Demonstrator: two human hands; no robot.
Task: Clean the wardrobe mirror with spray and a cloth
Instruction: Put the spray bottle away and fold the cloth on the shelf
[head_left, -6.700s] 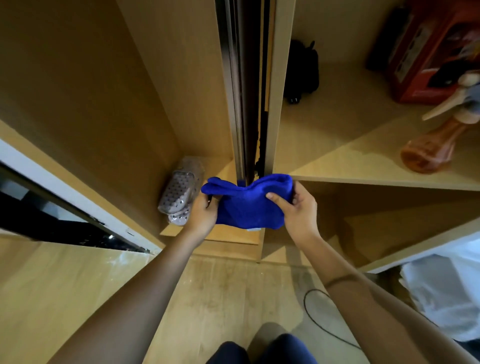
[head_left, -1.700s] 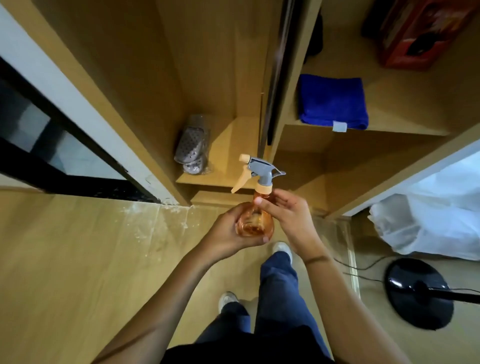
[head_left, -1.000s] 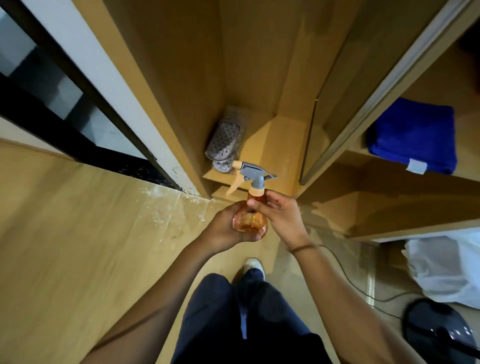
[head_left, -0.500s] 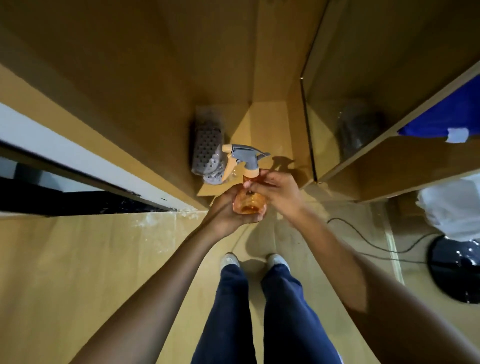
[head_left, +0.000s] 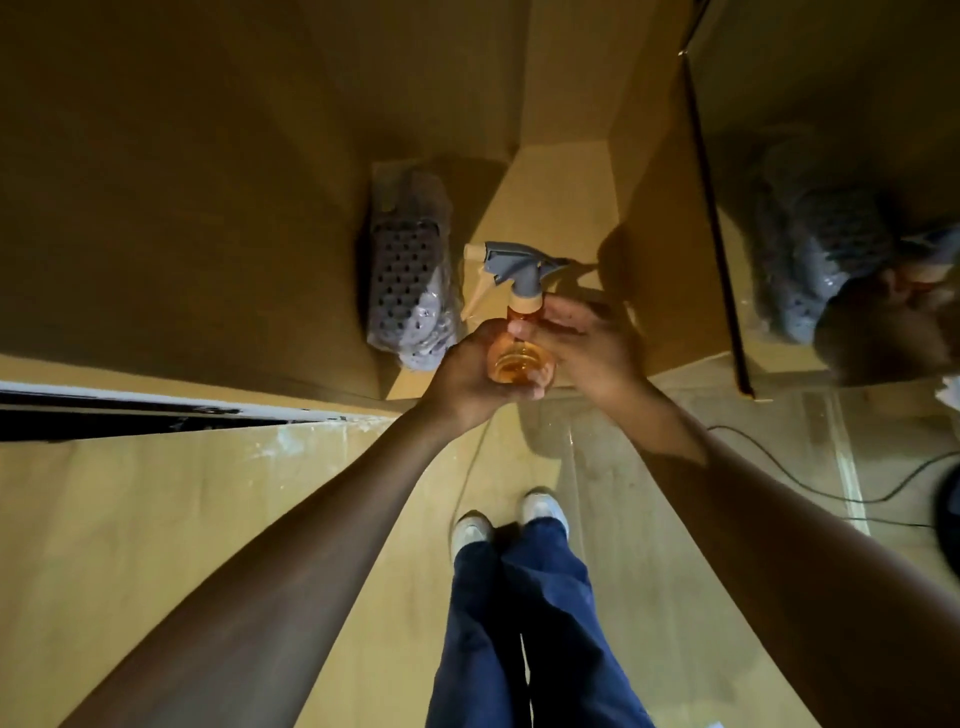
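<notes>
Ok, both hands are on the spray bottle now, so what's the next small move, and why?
Probably turn the spray bottle rightward toward the mirror and slide the right hand up to the trigger. The nozzle points left, away from the glass, the left hand cups the base, and the right hand's fingers pinch only the neck, off the trigger.

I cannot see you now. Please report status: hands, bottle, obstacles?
Left hand grips spray bottle body. Right hand pinches its neck. Nozzle points left, mirror on right. Nothing blocks.

black fan base (head_left: 949, 512) cut off at right edge.
</notes>
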